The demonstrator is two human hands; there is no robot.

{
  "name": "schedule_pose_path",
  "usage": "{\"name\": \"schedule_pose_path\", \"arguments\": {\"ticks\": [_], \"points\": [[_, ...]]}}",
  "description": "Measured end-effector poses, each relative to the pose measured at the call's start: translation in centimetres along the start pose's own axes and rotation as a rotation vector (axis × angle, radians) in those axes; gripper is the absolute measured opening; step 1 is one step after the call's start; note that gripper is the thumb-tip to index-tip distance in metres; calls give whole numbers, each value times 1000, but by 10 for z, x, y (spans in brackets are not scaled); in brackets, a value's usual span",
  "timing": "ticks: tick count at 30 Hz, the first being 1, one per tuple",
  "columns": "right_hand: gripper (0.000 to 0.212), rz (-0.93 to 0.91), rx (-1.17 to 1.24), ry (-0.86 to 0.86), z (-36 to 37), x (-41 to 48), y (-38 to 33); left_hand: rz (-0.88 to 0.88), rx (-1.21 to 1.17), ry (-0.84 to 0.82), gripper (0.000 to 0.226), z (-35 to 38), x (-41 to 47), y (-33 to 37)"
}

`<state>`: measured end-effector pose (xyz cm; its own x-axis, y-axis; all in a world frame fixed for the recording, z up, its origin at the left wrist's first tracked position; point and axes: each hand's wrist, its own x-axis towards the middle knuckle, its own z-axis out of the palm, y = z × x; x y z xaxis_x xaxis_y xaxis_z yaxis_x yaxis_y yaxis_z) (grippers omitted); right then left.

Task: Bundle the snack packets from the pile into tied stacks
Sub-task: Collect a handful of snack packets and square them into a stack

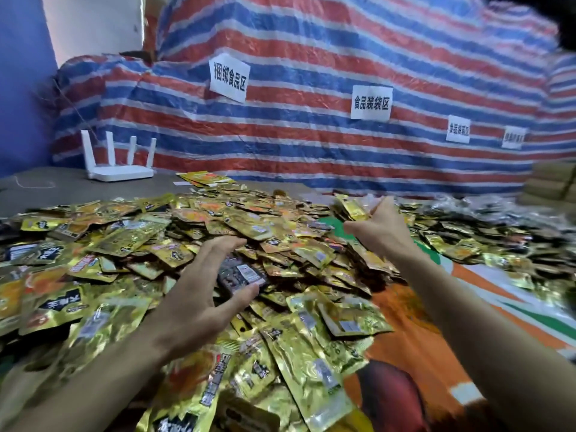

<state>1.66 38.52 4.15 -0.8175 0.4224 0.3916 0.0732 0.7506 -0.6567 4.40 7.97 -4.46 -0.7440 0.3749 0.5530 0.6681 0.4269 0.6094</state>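
Head view: L hand [199, 294] grips small packet stack [241, 275], low over pile [140, 232] covering table. R hand [385, 232] pinches one gold packet [353, 208], raised at pile's far side. Router [120, 169] rear-left.

Both bare forearms reach forward from the lower corners. The left hand [193, 300] has its palm turned to the right. Its fingers [224, 243] arch over the top and its thumb sits underneath, gripping a small dark stack of packets [241, 274]. The right hand [385, 229] is stretched farther out and higher, its back toward the camera, slightly blurred. Its raised fingertips pinch a yellow packet [353, 207].
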Motion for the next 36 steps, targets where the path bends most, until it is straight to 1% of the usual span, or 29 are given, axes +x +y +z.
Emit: {"name": "schedule_pose_path", "arguments": {"ticks": [3, 5, 6, 9, 10, 11, 12, 16, 18, 20, 21, 23, 25, 27, 29, 31, 32, 34, 36], "points": [[67, 172, -159, 54, -7, 27, 44, 44, 28, 7, 66, 0, 2, -5], [56, 255, -227, 66, -6, 37, 69, 56, 30, 8, 63, 0, 2, -8], [51, 286, -243, 59, -2, 42, 79, 56, 31, 8, 63, -1, 2, -9], [54, 347, -241, 29, 14, 52, 99, 47, 43, 3, 62, -1, 2, -12], [48, 350, -223, 18, 20, 54, 103, 46, 50, -3, 62, -1, 2, -13], [43, 349, -214, 9, 25, 56, 106, 43, 57, -10, 61, -1, 2, -13], [42, 342, -226, 5, 29, 57, 109, 37, 65, -18, 62, -2, 2, -13], [63, 306, -457, 46, 28, 55, 105, 16, 105, -17, 63, -2, 4, -13], [63, 186, -516, 93, 28, 44, 87, -2, 122, -10, 63, -3, 5, -12], [60, -9, -448, 108, 34, 28, 60, -29, 140, -10, 65, -5, 6, -12], [58, -105, -383, 78, 39, 18, 44, -43, 156, -12, 67, -6, 6, -13], [62, -261, -253, -75, 51, -3, 14, -69, 208, -18, 71, -8, 6, -15], [77, -367, -191, -269, 62, -23, -12, -105, 284, -27, 77, -12, 6, -18], [96, -438, -185, -413, 70, -38, -31, -162, 380, -30, 87, -20, 7, -20], [107, -455, -203, -524, 79, -46, -43, -235, 496, -9, 91, -29, 10, -21], [118, -414, -259, -623, 87, -49, -49, -339, 605, 11, 90, -39, 12, -20], [123, -384, -307, -663, 92, -49, -51, -413, 651, -3, 94, -44, 13, -20], [133, -330, -419, -721, 101, -49, -53, -577, 731, -100, 107, -51, 12, -19], [136, -310, -528, -751, 108, -50, -57, -709, 763, -220, 116, -56, 10, -16]]}}
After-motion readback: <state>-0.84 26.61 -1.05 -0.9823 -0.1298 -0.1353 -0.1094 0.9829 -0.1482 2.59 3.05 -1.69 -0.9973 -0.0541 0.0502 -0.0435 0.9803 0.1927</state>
